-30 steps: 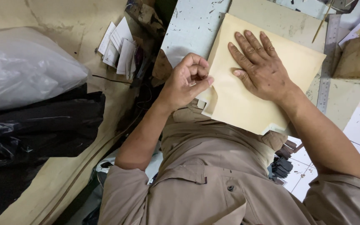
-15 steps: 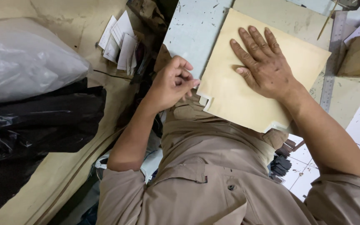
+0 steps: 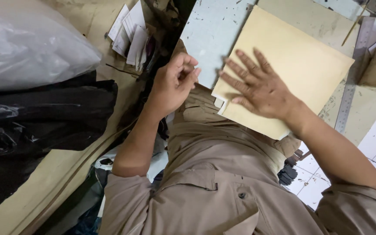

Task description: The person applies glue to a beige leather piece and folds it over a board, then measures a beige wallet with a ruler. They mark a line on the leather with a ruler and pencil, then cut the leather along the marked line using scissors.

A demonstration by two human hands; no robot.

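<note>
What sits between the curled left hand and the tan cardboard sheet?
In the head view, only a strip of scuffed pale-blue table top separates the left hand from the tan cardboard sheet.

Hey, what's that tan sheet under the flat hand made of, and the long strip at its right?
The tan sheet looks like matte card or stiff paper: flat, crisp edges, no sheen. The right hand lies spread on it. The long strip looks like dull grey metal, probably a ruler; its markings are too small to tell.

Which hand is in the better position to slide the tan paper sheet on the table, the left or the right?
Right, probably. The right hand lies flat with spread fingers on the tan paper sheet. The left hand is curled beside the sheet's corner, not on it.
</note>
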